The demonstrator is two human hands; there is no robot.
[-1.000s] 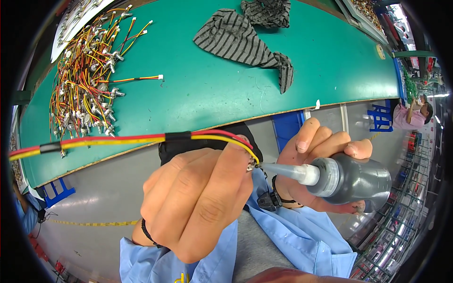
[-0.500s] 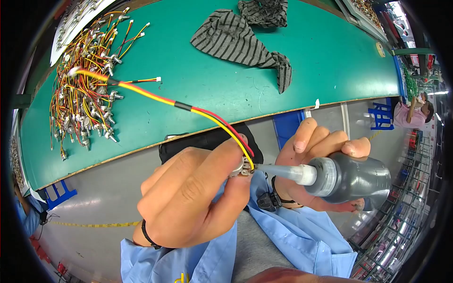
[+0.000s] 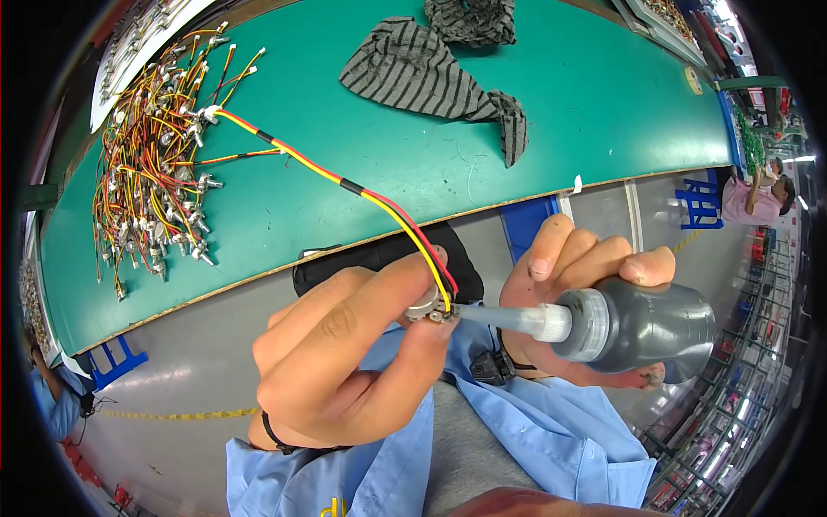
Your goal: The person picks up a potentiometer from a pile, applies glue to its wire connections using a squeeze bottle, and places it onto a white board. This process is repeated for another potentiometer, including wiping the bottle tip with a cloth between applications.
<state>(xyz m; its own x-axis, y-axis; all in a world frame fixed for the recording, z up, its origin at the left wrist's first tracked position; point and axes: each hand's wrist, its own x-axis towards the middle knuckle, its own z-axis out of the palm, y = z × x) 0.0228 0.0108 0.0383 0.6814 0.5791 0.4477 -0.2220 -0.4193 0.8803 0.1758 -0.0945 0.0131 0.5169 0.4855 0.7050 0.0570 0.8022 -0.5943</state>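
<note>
Between thumb and forefinger, my left hand [image 3: 345, 353] pinches a small round metal potentiometer [image 3: 424, 305]. Red, yellow and black wires [image 3: 392, 207] rise from its terminals and arc to the far left, with black bands along them and a white connector at the end. Wrapped around a dark grey squeeze bottle [image 3: 650, 332], my right hand [image 3: 577, 267] holds it on its side. The bottle's translucent nozzle [image 3: 504, 317] points left, its tip at the potentiometer's terminals; whether it touches them I cannot tell.
A heap of wired potentiometers [image 3: 155, 189] covers the left of the green table [image 3: 284, 77]. Striped grey cloth [image 3: 422, 73] lies toward the back. A tape roll [image 3: 693, 81] sits at the far right. Blue stools [image 3: 699, 202] and another person [image 3: 754, 200] are beyond the table.
My left hand has turned slightly and shifted a little left with the potentiometer. The wires' free end has swung right. The bottle has barely moved.
</note>
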